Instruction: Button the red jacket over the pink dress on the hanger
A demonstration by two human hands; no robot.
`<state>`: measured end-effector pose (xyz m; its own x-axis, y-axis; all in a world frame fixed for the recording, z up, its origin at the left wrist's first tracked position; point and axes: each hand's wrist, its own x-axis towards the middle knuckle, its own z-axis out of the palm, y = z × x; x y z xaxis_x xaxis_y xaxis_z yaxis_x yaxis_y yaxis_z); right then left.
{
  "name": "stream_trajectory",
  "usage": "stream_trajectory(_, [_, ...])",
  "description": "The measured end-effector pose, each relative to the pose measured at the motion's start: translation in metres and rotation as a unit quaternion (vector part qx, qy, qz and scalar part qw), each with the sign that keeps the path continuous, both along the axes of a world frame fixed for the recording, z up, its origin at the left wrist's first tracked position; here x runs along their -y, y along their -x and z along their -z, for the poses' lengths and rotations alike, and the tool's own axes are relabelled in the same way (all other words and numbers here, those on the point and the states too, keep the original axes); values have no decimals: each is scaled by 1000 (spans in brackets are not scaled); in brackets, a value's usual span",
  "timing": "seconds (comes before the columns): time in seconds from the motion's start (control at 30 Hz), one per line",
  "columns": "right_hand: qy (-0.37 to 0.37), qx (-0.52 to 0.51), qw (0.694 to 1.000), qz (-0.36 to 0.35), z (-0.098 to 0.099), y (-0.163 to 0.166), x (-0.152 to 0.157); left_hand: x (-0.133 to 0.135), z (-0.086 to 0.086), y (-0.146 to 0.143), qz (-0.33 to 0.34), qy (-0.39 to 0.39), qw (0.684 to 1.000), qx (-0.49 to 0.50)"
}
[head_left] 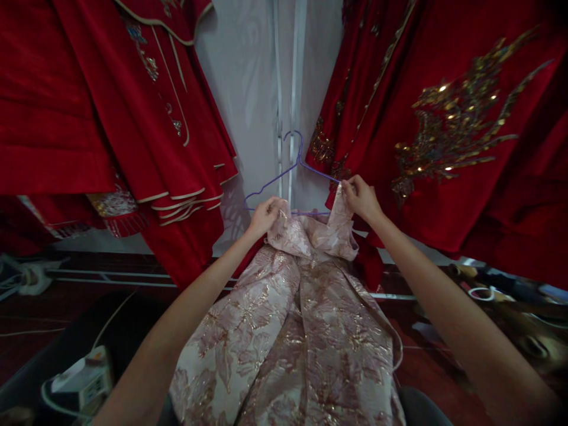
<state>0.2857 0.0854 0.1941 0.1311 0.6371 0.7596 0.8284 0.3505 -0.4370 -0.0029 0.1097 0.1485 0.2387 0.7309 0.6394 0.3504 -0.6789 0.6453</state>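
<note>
A pale pink brocade dress (306, 319) with a shiny floral pattern hangs down in front of me over my lap. A thin purple hanger (300, 161) sits at its top, hook upward. My right hand (361, 198) pinches the dress's right strap at the hanger's right end. Lower and to the left, my left hand (267, 214) is closed on the left strap, beside the hanger's left end. The lower bar of the hanger passes behind the bodice and is partly hidden.
Red garments (146, 118) with pale piping hang at left. More red garments (444, 195) with gold beadwork hang at right. A pale metal upright (286, 71) stands between them. A white power strip (82, 378) with a cable lies low at left, and cluttered items (501, 296) lie at right.
</note>
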Motion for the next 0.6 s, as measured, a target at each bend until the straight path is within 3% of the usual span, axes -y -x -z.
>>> stream_trajectory(0.1, [-11,-13,1000,-24,0,-4,2,-18,9,43,-192,-22,980,44])
stream_trajectory(0.2, [-13,-27,999,-38,0,-2,2,-29,28,81,-283,30,958,19])
stream_trajectory(0.3, [-12,-38,998,-46,1,0,1,-35,48,101,-287,91,953,27])
stream_trajectory(0.4, [-10,-39,998,-46,1,-1,1,-38,61,106,-249,97,961,70])
stream_trajectory(0.5, [-13,-29,999,-39,-1,-3,2,-40,64,107,-222,85,966,98])
stream_trajectory(0.6, [-14,-24,999,-43,-3,-5,3,-41,56,106,-201,79,970,115])
